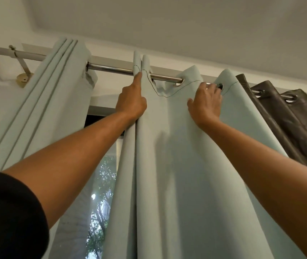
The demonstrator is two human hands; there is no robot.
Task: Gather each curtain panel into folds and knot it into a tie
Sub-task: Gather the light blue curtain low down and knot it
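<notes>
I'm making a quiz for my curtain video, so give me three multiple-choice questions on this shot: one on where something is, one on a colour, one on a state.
1. Where does the dark curtain hang?
A. Right of the panel that the left hand and right hand touch
B. Left of it
C. In front of it

2. What colour is that panel?
A. Red
B. Pale green
C. Yellow

3. How is the panel?
A. Lying on the floor
B. Threaded on the rod
C. Off the rod, folded flat

Answers: A, the dark curtain fills the rod's right end; B, its cloth is pale green; B, the rod runs through its top.
</notes>
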